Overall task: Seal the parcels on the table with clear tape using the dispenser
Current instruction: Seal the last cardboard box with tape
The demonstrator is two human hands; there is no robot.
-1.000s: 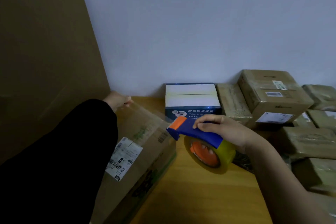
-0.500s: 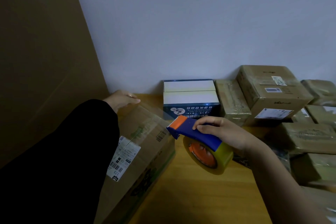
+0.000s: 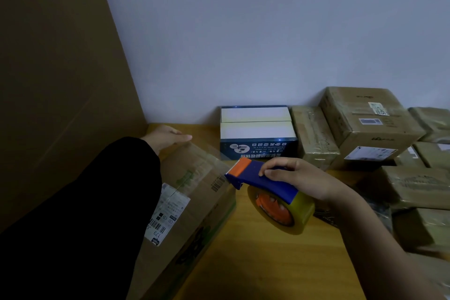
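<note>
My right grip (image 3: 300, 178) is closed round the blue handle of the tape dispenser (image 3: 261, 181), with the fingers curled over its top. I hold the dispenser over the wooden desk (image 3: 255, 268). Its orange toothed end points left and sits just beside the right edge of the big cardboard box (image 3: 194, 178); I cannot tell whether they touch. The roll of clear tape (image 3: 300, 214) sits under the handle on an orange hub. My left grip (image 3: 168, 137), coming out of a black sleeve (image 3: 85, 214), lies flat with straight fingers on the far top edge of that box and holds nothing. The box stands on the left of the desk, with a white shipping label (image 3: 168, 214) on top. Behind the dispenser a blue and white box (image 3: 258, 134) stands against the wall. To its right are brown parcels (image 3: 365, 124), some of them stacked. A tall cardboard sheet (image 3: 60, 80) stands at the far left.
</note>
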